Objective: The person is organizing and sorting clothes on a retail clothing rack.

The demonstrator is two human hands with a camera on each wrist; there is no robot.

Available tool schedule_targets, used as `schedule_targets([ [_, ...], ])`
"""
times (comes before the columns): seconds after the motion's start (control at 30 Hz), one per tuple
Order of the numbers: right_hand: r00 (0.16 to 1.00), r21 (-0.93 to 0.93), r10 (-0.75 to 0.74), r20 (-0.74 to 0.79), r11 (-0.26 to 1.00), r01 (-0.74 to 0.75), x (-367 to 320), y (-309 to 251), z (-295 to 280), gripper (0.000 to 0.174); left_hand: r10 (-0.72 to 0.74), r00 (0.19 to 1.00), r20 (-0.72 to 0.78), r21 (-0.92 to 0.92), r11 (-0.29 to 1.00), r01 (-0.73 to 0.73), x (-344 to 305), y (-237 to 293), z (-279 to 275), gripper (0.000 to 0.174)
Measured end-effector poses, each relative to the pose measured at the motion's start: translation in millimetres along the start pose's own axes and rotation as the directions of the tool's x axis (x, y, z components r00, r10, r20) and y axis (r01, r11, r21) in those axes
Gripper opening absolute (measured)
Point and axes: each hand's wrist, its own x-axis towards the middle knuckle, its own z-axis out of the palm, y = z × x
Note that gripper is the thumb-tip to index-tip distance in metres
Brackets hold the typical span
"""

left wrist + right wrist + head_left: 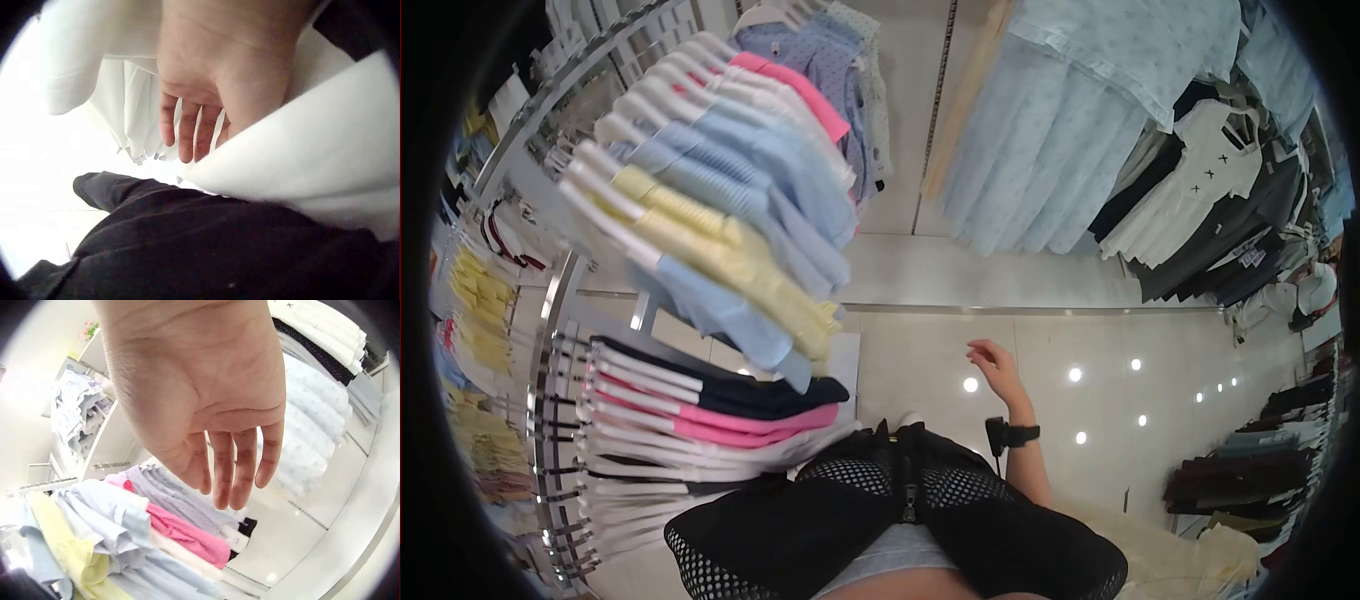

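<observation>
My right hand (994,366) hangs out to the side above the pale tiled floor, holding nothing. In the right wrist view its palm faces the camera and its fingers (244,472) are loosely extended. A black wrist strap (1012,434) circles that arm. My left hand (219,75) points downward among white garments (319,150) in the left wrist view, fingers slightly parted, with cloth overlapping the thumb side. In the head view the left hand is hidden, on the side where pink, white and black garments (740,425) hang.
A curved metal rack (550,350) on the left carries blue and yellow shirts (730,235) above the lower row. Pale blue garments (1040,150) and a white dress (1200,170) hang beyond the low white ledge (1000,280). Dark clothes (1250,470) hang at the right.
</observation>
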Motion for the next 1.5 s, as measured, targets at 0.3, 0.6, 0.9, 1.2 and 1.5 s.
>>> schedule_targets([
  [0.3, 0.989, 0.028, 0.139, -0.041, 0.99, -0.138, 38, 3, -42, 0.021, -0.21, 0.967, -0.147, -0.121, 0.974, 0.193, 32, -4, 6, 0.015],
  [0.6, 0.951, 0.053, -0.061, 0.302, 0.997, 0.048, 163, -29, -1, 0.019, -0.42, 0.833, -0.359, -0.33, 0.893, 0.307, 55, -23, -19, 0.015],
  [0.9, 0.83, 0.016, -0.206, 0.519, 0.973, 0.231, 278, -86, 40, 0.017, -0.603, 0.676, -0.425, -0.573, 0.757, 0.315, 70, -35, -29, 0.015],
  [1.2, 0.703, 0.094, -0.312, 0.639, 0.939, 0.33, 338, -105, 57, 0.02, -0.743, 0.536, -0.401, -0.739, 0.608, 0.29, 64, -46, -23, 0.015],
  [1.5, 0.581, 0.303, -0.601, 0.548, 0.791, 0.532, 420, -164, 72, 0.052, -0.864, 0.298, -0.405, -0.885, 0.453, 0.108, 84, 36, -1, 0.015],
])
